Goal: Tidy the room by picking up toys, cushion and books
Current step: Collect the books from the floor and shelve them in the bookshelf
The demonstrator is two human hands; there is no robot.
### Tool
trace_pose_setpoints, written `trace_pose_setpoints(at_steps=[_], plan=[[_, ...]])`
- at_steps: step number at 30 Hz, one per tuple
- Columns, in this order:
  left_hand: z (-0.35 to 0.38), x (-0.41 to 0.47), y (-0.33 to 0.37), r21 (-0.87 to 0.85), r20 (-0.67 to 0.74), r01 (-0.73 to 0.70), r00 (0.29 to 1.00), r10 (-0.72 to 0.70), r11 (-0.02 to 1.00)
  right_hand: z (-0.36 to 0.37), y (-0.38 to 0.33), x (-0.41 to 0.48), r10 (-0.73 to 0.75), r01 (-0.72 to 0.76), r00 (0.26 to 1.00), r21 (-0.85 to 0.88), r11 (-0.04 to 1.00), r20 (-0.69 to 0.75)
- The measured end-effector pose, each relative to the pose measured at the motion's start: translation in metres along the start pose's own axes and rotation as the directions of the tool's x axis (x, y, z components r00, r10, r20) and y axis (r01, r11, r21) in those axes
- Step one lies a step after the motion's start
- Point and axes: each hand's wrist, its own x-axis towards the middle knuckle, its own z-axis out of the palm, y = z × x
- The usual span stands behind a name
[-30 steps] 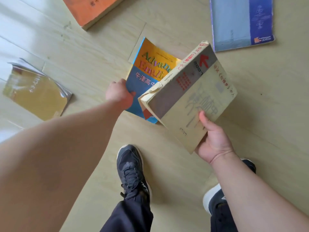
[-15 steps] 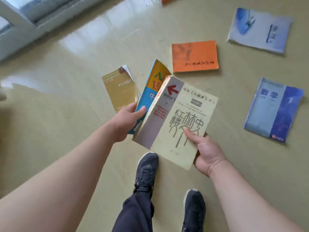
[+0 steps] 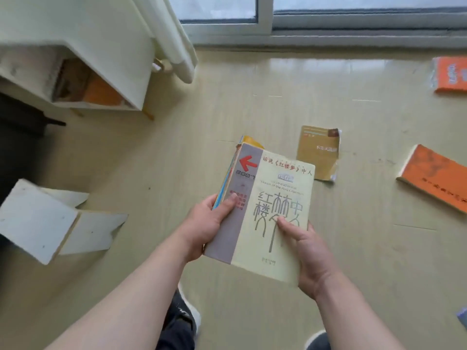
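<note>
At the far left a white, flat-panelled stool (image 3: pixel 38 221) is seen tipped on its side on the floor (image 3: pixel 177 147), a smooth, pale yellow-green surface with a glossy sheen near the window (image 3: pixel 278 13). Behind it, an open compartment of a white cabinet (image 3: pixel 113 46) is filled with something brown and something orange, too blurred to be named. A white ribbed radiator (image 3: pixel 179 46) is mounted beside it.

The left grip (image 3: pixel 207 223) is curled round the left edge of a stack of two books held above the floor, the thumb laid on the grey band of the top cover. The top one is a worn pale yellow paperback (image 3: pixel 275 198) with a red arrow and large grey characters. Under it, a blue-and-yellow book (image 3: pixel 249 142) is shown only along its left and far edges. The right grip (image 3: pixel 309 253) is closed on the near right corner, thumb pressed on the cover, fingers hidden beneath.

Further right, an ochre book (image 3: pixel 318 152) with curled pages is laid flat on the floor, then a thick orange book (image 3: pixel 434 178), and another orange book (image 3: pixel 452 74) near the window.
</note>
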Motion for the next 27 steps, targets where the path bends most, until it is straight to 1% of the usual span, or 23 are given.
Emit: trace_pose_setpoints(at_steps=[2,5,6,9,12,13,15,17,19,22,24,26,27], plan=[[-0.054,0.002,0.004,-0.056,-0.041,-0.015,0.999,0.012,0.998,0.053,0.017,0.014,0.019,-0.017,1.0,-0.068,0.998,0.017],[-0.133,0.005,0.01,-0.093,-0.095,-0.007,0.996,-0.002,0.996,0.128,0.041,0.035,0.049,-0.043,0.998,-0.163,0.986,0.031],[-0.148,0.003,0.013,-0.099,-0.114,-0.009,0.993,-0.003,0.995,0.142,0.045,0.037,0.065,-0.057,0.997,-0.178,0.982,0.035],[-0.245,0.003,0.031,-0.104,-0.171,-0.007,0.985,-0.011,0.995,0.235,0.071,0.059,0.111,-0.092,0.992,-0.266,0.96,0.057],[-0.32,-0.001,0.046,-0.121,-0.215,0.002,0.976,-0.028,0.993,0.31,0.093,0.075,0.115,-0.094,0.992,-0.333,0.938,0.043],[-0.328,-0.004,0.05,-0.116,-0.243,-0.001,0.97,-0.027,0.993,0.321,0.097,0.076,0.107,-0.091,0.994,-0.339,0.936,0.029],[-0.379,-0.004,0.061,-0.089,-0.322,-0.009,0.946,-0.021,0.996,0.375,0.111,0.091,0.108,-0.086,0.994,-0.405,0.91,0.033],[-0.417,0.0,0.067,-0.051,-0.415,-0.011,0.91,-0.011,0.999,0.415,0.118,0.102,0.083,-0.054,0.996,-0.461,0.886,0.042],[-0.459,0.013,0.071,-0.07,-0.486,-0.002,0.873,-0.032,0.998,0.457,0.124,0.123,0.087,-0.045,0.995,-0.516,0.856,0.058],[-0.505,0.035,0.089,-0.116,-0.54,0.004,0.839,-0.066,0.993,0.508,0.121,0.158,0.16,-0.113,0.987,-0.556,0.824,0.036],[-0.535,0.057,0.106,-0.154,-0.563,0.008,0.821,-0.094,0.988,0.539,0.122,0.189,0.213,-0.16,0.977,-0.551,0.819,0.032],[-0.561,0.082,0.121,-0.207,-0.566,0.015,0.814,-0.132,0.978,0.566,0.122,0.216,0.254,-0.167,0.964,-0.581,0.797,0.072],[-0.572,0.093,0.127,-0.227,-0.571,0.02,0.807,-0.15,0.974,0.578,0.121,0.226,0.258,-0.132,0.959,-0.622,0.772,0.116]])
